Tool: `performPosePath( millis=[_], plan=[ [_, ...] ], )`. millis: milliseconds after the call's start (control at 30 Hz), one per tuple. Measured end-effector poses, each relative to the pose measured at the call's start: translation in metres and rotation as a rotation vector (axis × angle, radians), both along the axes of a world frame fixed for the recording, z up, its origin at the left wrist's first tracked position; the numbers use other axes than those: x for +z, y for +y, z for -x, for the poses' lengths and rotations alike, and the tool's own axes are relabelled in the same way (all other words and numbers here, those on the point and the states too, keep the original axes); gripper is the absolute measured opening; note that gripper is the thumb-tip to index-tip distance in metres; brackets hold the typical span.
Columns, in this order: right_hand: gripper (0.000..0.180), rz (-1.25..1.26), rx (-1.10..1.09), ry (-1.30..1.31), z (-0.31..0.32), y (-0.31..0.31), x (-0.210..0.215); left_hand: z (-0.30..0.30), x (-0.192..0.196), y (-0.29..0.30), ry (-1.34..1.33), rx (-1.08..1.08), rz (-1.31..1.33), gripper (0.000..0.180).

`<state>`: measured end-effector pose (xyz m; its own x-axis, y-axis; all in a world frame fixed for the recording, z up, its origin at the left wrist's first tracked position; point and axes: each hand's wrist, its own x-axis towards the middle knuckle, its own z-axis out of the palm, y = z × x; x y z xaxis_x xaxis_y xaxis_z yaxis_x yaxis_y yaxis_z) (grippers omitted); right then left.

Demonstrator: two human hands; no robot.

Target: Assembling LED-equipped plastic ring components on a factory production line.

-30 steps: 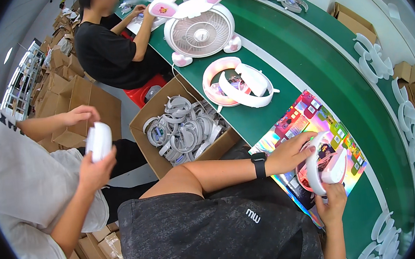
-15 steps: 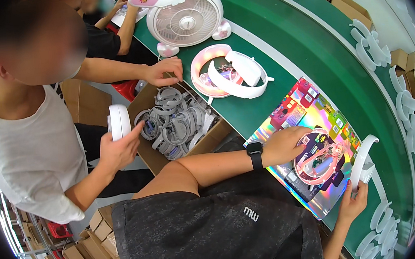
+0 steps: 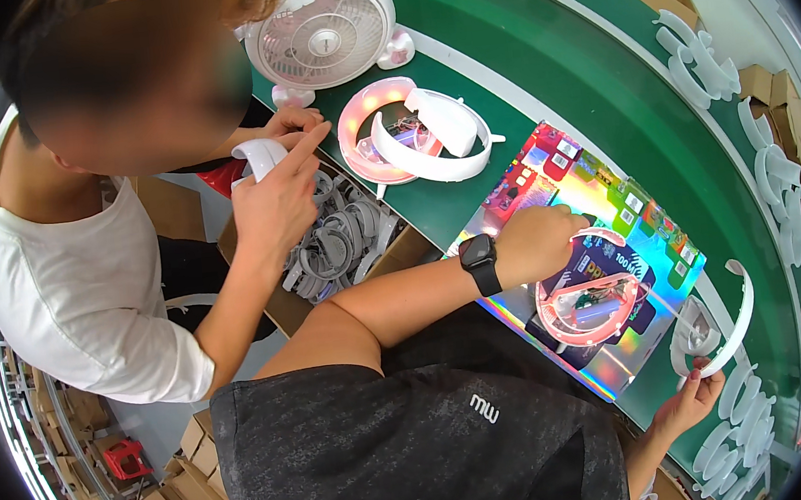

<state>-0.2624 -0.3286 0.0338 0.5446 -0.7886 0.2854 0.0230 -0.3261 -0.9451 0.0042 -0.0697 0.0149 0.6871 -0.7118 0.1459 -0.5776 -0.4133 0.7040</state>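
Two hands work over a shiny rainbow-coloured card (image 3: 599, 207) lying on the green bench (image 3: 587, 87). The left hand (image 3: 540, 241), with a black watch (image 3: 481, 263) at the wrist, rests on the card, its fingers curled on the rim of a pink glowing ring (image 3: 580, 310) that sits on the card. The right hand (image 3: 690, 402), off the card's lower corner, pinches the end of a white curved band (image 3: 731, 329) held upright, clear of the ring. A co-worker's hand (image 3: 275, 199) lifts another white piece above a cardboard box (image 3: 275, 301) of grey bands, between the person and a white desk fan (image 3: 322, 36). A second ring with a white band (image 3: 413, 133) lies near the fan.
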Motion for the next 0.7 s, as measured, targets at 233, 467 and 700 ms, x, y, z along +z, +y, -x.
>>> performPosePath(
  millis=[233,467,700],
  plan=[
    [0.027,0.434,-0.099,0.248,0.002,0.003,-0.011,-0.003,-0.024,-0.007,0.032,-0.085,-0.028,0.027],
    [0.035,0.057,0.06,-0.186,-0.013,0.002,-0.013,-0.004,-0.025,-0.003,0.071,-0.084,-0.002,0.029],
    [0.044,-0.525,-0.059,0.078,-0.025,-0.007,-0.042,-0.007,-0.022,0.005,0.076,-0.047,0.014,0.029]
  ],
)
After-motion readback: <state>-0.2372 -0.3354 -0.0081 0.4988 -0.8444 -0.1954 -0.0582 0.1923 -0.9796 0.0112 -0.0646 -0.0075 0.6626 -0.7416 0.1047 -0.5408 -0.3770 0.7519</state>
